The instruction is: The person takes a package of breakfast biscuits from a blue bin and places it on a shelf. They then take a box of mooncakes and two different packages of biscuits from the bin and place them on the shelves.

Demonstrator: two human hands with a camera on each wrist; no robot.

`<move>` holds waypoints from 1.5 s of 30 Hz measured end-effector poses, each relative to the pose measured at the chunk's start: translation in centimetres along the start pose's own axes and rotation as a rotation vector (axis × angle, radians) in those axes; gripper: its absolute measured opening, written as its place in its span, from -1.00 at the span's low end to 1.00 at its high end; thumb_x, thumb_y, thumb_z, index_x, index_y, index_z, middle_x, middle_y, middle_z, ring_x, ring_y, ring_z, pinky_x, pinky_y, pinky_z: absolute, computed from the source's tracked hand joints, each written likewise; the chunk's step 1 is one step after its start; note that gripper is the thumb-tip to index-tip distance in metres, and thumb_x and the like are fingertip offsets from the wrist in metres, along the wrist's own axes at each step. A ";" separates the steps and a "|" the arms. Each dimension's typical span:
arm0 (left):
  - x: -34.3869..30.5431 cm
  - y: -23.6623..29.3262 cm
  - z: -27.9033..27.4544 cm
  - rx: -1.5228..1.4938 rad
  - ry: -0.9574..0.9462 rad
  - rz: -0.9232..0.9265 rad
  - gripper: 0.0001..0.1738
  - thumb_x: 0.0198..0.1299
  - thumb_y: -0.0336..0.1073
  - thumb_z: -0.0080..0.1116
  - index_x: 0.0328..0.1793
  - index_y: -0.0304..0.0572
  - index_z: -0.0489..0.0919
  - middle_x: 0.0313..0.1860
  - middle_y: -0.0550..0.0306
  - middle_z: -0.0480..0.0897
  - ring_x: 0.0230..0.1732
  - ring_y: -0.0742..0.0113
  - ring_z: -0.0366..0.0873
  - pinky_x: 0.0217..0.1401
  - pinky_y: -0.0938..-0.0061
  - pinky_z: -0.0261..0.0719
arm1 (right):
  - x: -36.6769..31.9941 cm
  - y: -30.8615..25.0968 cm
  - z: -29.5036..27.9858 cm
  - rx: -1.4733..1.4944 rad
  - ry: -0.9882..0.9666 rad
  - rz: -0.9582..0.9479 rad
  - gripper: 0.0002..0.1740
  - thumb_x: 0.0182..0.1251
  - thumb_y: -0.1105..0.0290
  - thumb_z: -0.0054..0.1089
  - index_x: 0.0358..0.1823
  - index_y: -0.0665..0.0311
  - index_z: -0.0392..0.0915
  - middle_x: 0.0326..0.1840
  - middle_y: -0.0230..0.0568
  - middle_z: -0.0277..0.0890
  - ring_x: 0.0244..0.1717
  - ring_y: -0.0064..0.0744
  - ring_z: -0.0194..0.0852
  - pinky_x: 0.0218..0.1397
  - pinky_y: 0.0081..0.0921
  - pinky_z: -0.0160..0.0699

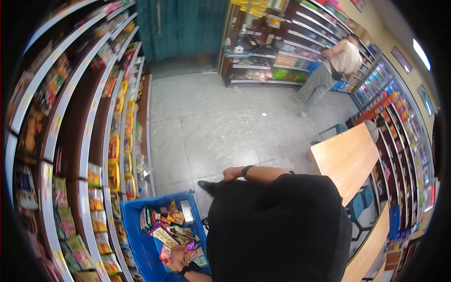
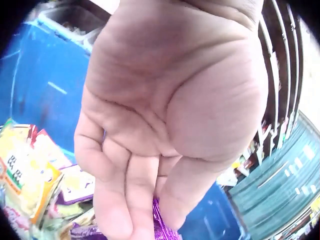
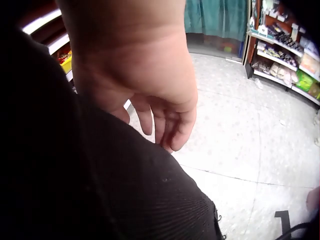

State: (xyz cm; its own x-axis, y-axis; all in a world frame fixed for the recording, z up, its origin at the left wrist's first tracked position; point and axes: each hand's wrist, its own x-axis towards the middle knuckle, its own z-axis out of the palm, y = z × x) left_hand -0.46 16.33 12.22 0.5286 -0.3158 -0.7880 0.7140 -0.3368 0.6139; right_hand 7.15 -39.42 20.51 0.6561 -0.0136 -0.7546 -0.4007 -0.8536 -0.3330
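My left hand (image 1: 178,257) is down in a blue plastic bin (image 1: 134,235) filled with mixed snack packs (image 1: 162,234). Up close in the left wrist view, the thumb and fingers of that hand (image 2: 165,100) pinch the shiny purple wrapper (image 2: 162,225) of a snack pack; most of the pack is hidden behind the fingers. Beside it lie a yellow and white bag (image 2: 27,172) and a white and purple pack (image 2: 75,185). My right hand (image 3: 145,95) hangs beside my dark clothing with loosely curled fingers, holding nothing, above the grey floor.
Shelves of packaged snacks (image 1: 96,207) run along the left, right by the bin. A light wooden table (image 1: 345,152) and blue stools (image 1: 359,202) stand on the right. Farther back, a person (image 1: 340,61) is at other shelves, and a teal curtain (image 1: 183,30) hangs.
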 end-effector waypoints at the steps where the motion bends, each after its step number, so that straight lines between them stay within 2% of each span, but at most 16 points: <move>1: -1.8 1.9 0.0 0.050 0.054 0.026 -0.90 0.26 -0.49 0.16 -0.15 -0.39 0.59 -0.40 0.02 0.69 -0.44 0.26 0.69 -0.41 0.46 0.63 | 0.4 0.6 0.3 0.016 0.012 -0.011 -0.50 0.12 0.25 0.07 -0.01 0.48 0.64 0.02 0.23 0.63 0.09 0.10 0.60 0.08 -0.09 0.54; 4: -9.0 10.9 2.3 0.061 0.101 0.097 -0.95 0.24 -0.51 0.22 -0.23 -0.37 0.62 -0.41 0.07 0.69 -0.46 0.38 0.63 -0.37 0.51 0.56 | 1.1 1.8 0.2 0.055 0.010 -0.024 -0.50 0.11 0.25 0.09 -0.01 0.48 0.64 0.01 0.22 0.63 0.07 0.08 0.60 0.05 -0.08 0.55; 7: -15.0 18.6 5.2 -0.211 0.077 0.176 -0.77 0.36 -0.33 0.08 -0.03 -0.38 0.58 -0.36 0.04 0.61 -0.39 0.16 0.54 -0.30 0.29 0.49 | 1.6 2.8 -0.2 0.087 0.043 -0.116 -0.53 0.11 0.26 0.07 -0.07 0.49 0.66 -0.05 0.22 0.65 -0.01 0.08 0.64 -0.02 -0.06 0.56; 9: -17.9 23.7 7.7 -0.089 0.262 0.212 -0.85 0.26 -0.41 0.05 -0.15 -0.30 0.60 -0.44 0.17 0.59 -0.45 0.34 0.52 -0.38 0.40 0.47 | 3.2 2.4 -1.3 0.040 -0.034 -0.154 -0.54 0.11 0.25 0.03 -0.15 0.52 0.67 -0.15 0.22 0.67 -0.10 0.11 0.66 -0.09 -0.05 0.57; 10: -18.9 25.7 9.0 0.097 0.293 0.418 -0.90 0.29 -0.38 0.12 -0.22 -0.26 0.59 -0.47 0.20 0.56 -0.46 0.47 0.45 -0.43 0.55 0.40 | 3.1 1.3 -2.5 0.040 -0.018 -0.187 -0.53 0.10 0.24 0.01 -0.19 0.53 0.66 -0.18 0.23 0.67 -0.13 0.12 0.67 -0.12 -0.04 0.57; 12: -21.3 30.4 12.9 0.121 0.342 0.407 -0.90 0.30 -0.39 0.15 -0.22 -0.27 0.59 -0.47 0.23 0.56 -0.47 0.50 0.42 -0.44 0.57 0.38 | 1.1 -2.6 -6.3 0.044 0.003 -0.227 -0.52 0.08 0.22 -0.02 -0.24 0.55 0.65 -0.19 0.31 0.65 -0.12 0.14 0.67 -0.09 -0.02 0.57; 14: -21.5 32.6 15.0 0.065 0.372 0.336 -0.90 0.32 -0.39 0.21 -0.21 -0.28 0.59 -0.47 0.28 0.55 -0.46 0.54 0.39 -0.43 0.59 0.35 | 2.9 -5.2 -7.7 0.081 0.137 -0.426 -0.51 0.07 0.23 -0.01 -0.16 0.53 0.64 -0.09 0.36 0.62 -0.01 0.19 0.62 0.04 -0.05 0.53; 20: -20.7 42.3 24.1 0.185 0.409 0.402 -0.87 0.36 -0.37 0.17 -0.12 -0.30 0.62 -0.34 0.17 0.62 -0.30 0.46 0.52 -0.26 0.59 0.48 | 2.5 -11.1 -13.3 0.260 0.030 -0.879 -0.51 0.26 0.16 0.00 -0.04 0.46 0.61 -0.09 0.25 0.65 0.01 0.02 0.64 0.00 -0.09 0.55; 21: -18.9 42.5 24.8 0.182 0.437 0.401 -0.87 0.36 -0.37 0.17 -0.12 -0.30 0.62 -0.34 0.17 0.62 -0.30 0.46 0.52 -0.26 0.59 0.48 | 2.7 -11.0 -14.0 0.292 -0.137 -0.832 -0.49 0.35 0.09 -0.01 0.06 0.39 0.56 0.00 0.15 0.61 0.05 -0.05 0.60 0.06 -0.16 0.54; 23: -14.0 42.3 25.7 0.128 0.349 0.729 -0.90 0.28 -0.46 0.23 -0.22 -0.39 0.57 -0.44 0.09 0.66 -0.43 0.43 0.59 -0.31 0.57 0.52 | 2.1 -9.7 -16.8 0.315 -0.308 -0.789 -0.47 0.44 0.02 -0.03 0.16 0.33 0.51 0.09 0.05 0.57 0.10 -0.11 0.56 0.13 -0.22 0.53; 25: -12.8 45.9 28.9 0.147 0.338 0.686 -0.88 0.29 -0.44 0.26 -0.22 -0.36 0.57 -0.44 0.14 0.64 -0.42 0.50 0.53 -0.30 0.62 0.44 | -0.4 -7.7 -20.4 0.543 -0.503 -0.608 -0.34 0.47 -0.11 -0.11 0.29 0.33 0.36 0.12 0.12 0.51 0.05 -0.05 0.63 -0.06 -0.19 0.69; 29: -10.3 50.7 33.5 0.176 0.316 0.638 -0.89 0.29 -0.43 0.26 -0.23 -0.34 0.57 -0.40 0.17 0.62 -0.38 0.51 0.53 -0.32 0.62 0.43 | -1.3 -3.7 -25.1 0.615 -0.613 -0.597 -0.27 0.48 -0.20 -0.21 0.32 0.32 0.32 0.16 0.14 0.43 -0.12 -0.02 0.70 -0.13 -0.22 0.76; 31: -9.0 52.5 34.9 0.253 0.266 0.791 -0.94 0.23 -0.50 0.25 -0.26 -0.36 0.60 -0.43 0.09 0.66 -0.41 0.41 0.60 -0.29 0.55 0.51 | -0.8 -1.9 -26.4 0.619 -0.613 -0.598 -0.28 0.48 -0.23 -0.24 0.30 0.26 0.34 0.18 0.11 0.43 -0.20 -0.06 0.73 -0.15 -0.24 0.76; 33: -8.3 54.5 36.1 0.298 0.263 0.781 -0.92 0.24 -0.49 0.26 -0.27 -0.38 0.59 -0.43 0.10 0.65 -0.36 0.45 0.57 -0.24 0.57 0.48 | -0.5 -0.3 -27.6 0.748 -0.668 -0.595 -0.33 0.48 -0.21 -0.20 0.29 0.19 0.37 0.10 -0.05 0.46 -0.26 -0.23 0.69 -0.21 -0.35 0.72; 39: -4.6 58.4 36.2 0.284 0.164 0.708 -0.89 0.27 -0.42 0.26 -0.27 -0.35 0.61 -0.40 0.14 0.67 -0.34 0.51 0.57 -0.25 0.58 0.48 | 0.7 2.9 -29.0 1.120 -0.337 -0.516 -0.48 0.45 -0.04 0.03 0.21 0.19 0.45 -0.16 -0.35 0.46 -0.42 -0.59 0.39 -0.33 -0.60 0.56; 45: 1.2 61.5 35.6 0.285 0.004 0.724 -0.81 0.33 -0.34 0.23 -0.31 -0.32 0.61 -0.45 0.19 0.67 -0.39 0.57 0.55 -0.29 0.62 0.45 | 0.5 5.6 -33.2 1.344 -0.258 -0.276 -0.57 0.37 0.04 0.20 0.11 0.15 0.54 -0.13 -0.40 0.47 -0.26 -0.62 0.38 -0.24 -0.63 0.50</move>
State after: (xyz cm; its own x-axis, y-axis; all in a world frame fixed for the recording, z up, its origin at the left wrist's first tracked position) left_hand 27.76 -36.30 50.74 0.8202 -0.5410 -0.1861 0.0448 -0.2635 0.9636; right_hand 26.46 -61.46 37.09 0.7376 0.2913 -0.6092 -0.6751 0.3368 -0.6563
